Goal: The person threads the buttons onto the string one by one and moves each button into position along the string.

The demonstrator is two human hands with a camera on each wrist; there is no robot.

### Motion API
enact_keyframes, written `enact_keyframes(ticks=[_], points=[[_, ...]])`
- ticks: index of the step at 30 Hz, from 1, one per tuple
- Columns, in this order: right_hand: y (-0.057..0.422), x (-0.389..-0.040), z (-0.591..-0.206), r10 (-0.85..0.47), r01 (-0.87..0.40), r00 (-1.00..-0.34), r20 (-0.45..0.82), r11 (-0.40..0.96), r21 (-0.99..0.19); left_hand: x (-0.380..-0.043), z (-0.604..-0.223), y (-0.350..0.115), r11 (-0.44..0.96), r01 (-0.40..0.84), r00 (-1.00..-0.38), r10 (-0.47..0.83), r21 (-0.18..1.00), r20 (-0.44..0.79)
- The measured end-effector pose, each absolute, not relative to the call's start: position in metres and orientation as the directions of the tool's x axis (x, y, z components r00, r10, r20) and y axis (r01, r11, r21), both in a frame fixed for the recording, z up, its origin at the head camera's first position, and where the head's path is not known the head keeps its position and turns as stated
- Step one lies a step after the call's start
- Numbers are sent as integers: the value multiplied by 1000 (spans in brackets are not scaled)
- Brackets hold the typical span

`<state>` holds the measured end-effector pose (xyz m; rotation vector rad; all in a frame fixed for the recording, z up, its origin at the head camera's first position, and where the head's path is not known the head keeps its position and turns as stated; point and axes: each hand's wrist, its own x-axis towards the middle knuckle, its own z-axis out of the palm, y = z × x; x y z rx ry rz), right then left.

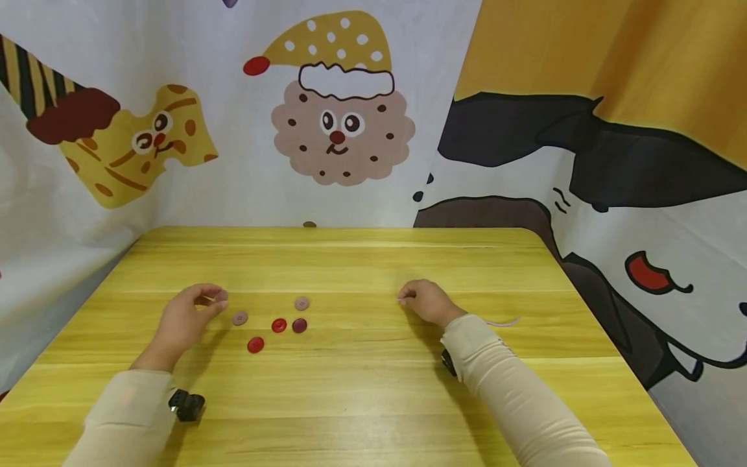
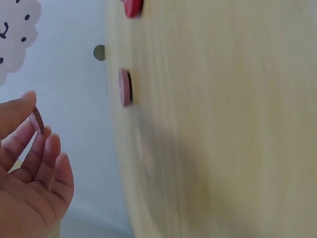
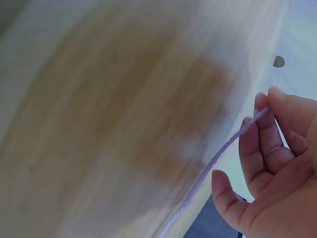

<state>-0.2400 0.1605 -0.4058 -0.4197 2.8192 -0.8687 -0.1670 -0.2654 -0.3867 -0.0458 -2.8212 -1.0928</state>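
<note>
My left hand [image 1: 183, 323] is raised above the left part of the table. Its thumb and fingers pinch a pinkish button [image 2: 37, 120], seen nearly edge-on in the left wrist view. On the tabletop beside this hand lies a dusty-pink button [image 1: 240, 318]. To the right are two red buttons [image 1: 279, 325], a maroon button [image 1: 299, 325] and another dusty-pink button [image 1: 301, 303]. Right of centre, my right hand [image 1: 430, 302] pinches one end of a lilac string [image 3: 213, 161], which trails down past the palm. A faint thin line beyond these fingertips is too blurred to tell.
The yellow wood-grain table [image 1: 362, 402] extends under both hands, its far edge meeting a printed cartoon curtain [image 1: 227, 188]. A small black device [image 1: 187, 405] is strapped at the left wrist. The string's loose tail shows behind the right wrist.
</note>
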Motion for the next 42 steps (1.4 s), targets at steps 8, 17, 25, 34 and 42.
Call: enact_keyframes(ticks=[8,17,25,34,42], points=[[164,-238,-407,-310,-230,-950,-39,779,-584,-171,-381,-244,677,94,-983,-54,730,177],[166,-233,-401,-284,-185,-957,-64,762,-620,-175,-378,-216,559,83,-991,-42,825,129],[170,-225,-400,-293,-221,-956,-2,724,-654,-180,-380,-188,554,141,-983,-19,820,182],[173,-214,-396,-259,-215,-965,43,687,-694,-184,-376,-157,475,140,-988,3,869,158],[173,-205,-393,-214,-179,-976,45,665,-725,-186,-378,-138,379,177,-984,35,908,178]])
